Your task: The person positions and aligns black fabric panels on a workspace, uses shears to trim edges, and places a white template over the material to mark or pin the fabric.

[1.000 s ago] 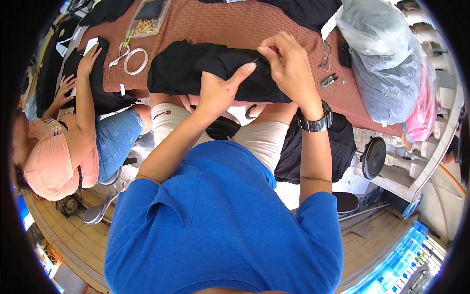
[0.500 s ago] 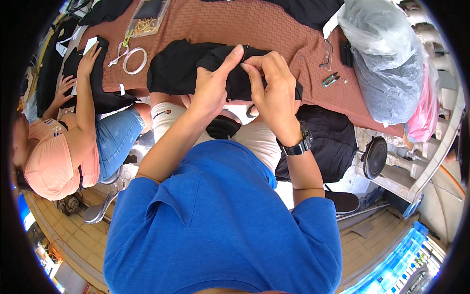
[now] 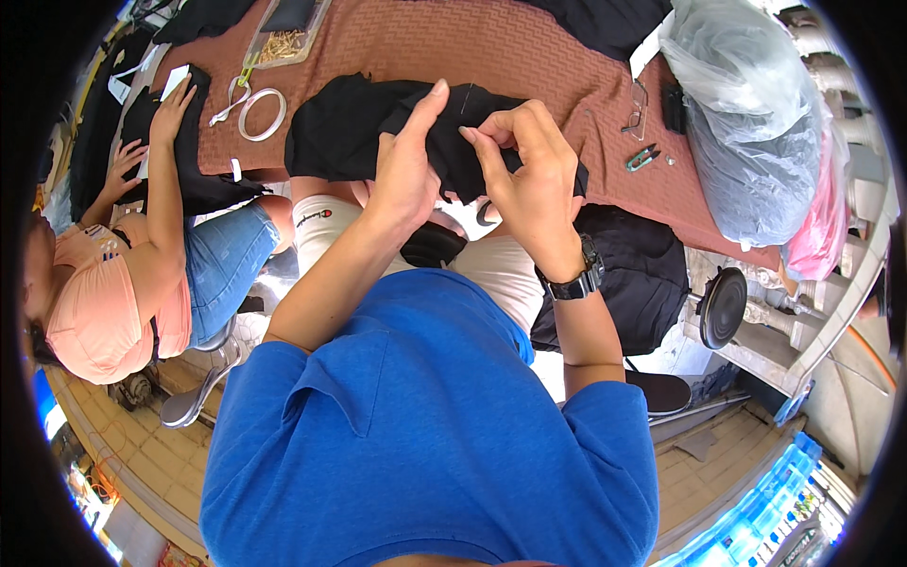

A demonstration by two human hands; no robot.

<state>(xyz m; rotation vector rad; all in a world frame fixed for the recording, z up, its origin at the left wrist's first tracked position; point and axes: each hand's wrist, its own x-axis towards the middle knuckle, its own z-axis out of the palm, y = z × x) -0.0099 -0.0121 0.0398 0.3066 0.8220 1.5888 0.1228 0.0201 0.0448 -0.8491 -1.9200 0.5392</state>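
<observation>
A black garment [image 3: 340, 132] lies bunched on the brown-red tablecloth [image 3: 529, 47] in front of me. My left hand [image 3: 404, 165] is raised over it, fingers straight, with a fold of the black cloth pinched under the thumb. My right hand [image 3: 531, 175], with a dark wristwatch [image 3: 576, 279] on the wrist, is close beside it. Its thumb and forefinger are pinched on a thin needle [image 3: 470, 93] that sticks up above the cloth. The fingertips of the two hands almost touch.
At the left a seated person in a pink top rests a hand [image 3: 175, 99] on more black cloth. A white tape ring [image 3: 263, 111], small teal snips [image 3: 642, 157], glasses [image 3: 639, 106] and stuffed grey and pink plastic bags [image 3: 756, 123] lie on the table. A black bag [image 3: 633, 274] and a stool [image 3: 723, 307] stand below.
My right hand has come left from the garment's right end to meet the left hand. Both hands have lifted off the table toward me with the cloth.
</observation>
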